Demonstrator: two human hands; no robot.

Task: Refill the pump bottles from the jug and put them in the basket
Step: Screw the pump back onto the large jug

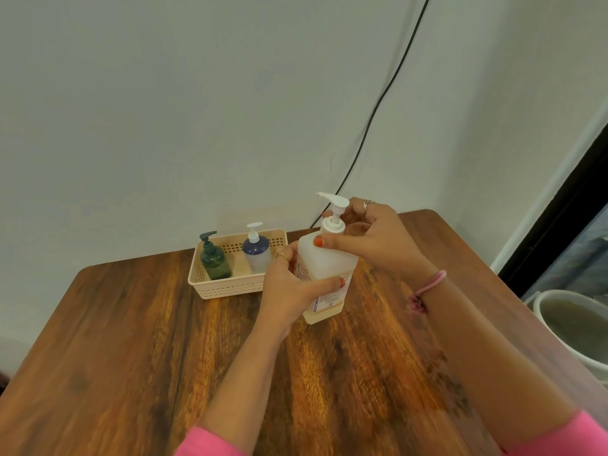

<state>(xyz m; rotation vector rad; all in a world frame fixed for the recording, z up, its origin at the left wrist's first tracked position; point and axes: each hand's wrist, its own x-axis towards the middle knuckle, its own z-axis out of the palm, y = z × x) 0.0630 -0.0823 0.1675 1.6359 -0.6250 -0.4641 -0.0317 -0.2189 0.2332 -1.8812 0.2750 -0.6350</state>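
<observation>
A large translucent white pump bottle (324,268) with a printed label stands on the wooden table, a little pale liquid at its bottom. My left hand (289,291) wraps around its body. My right hand (368,238) pinches the white pump collar (333,225) at its neck. Behind and to the left stands a beige slotted basket (227,287). Inside it are a dark green pump bottle (215,263) and a bottle with a blue top and white pump (257,251). No jug is in view.
The brown wooden table (164,357) meets a pale wall at the back. A black cable (378,110) runs down the wall behind the table. A white bucket (575,324) stands off the table's right edge.
</observation>
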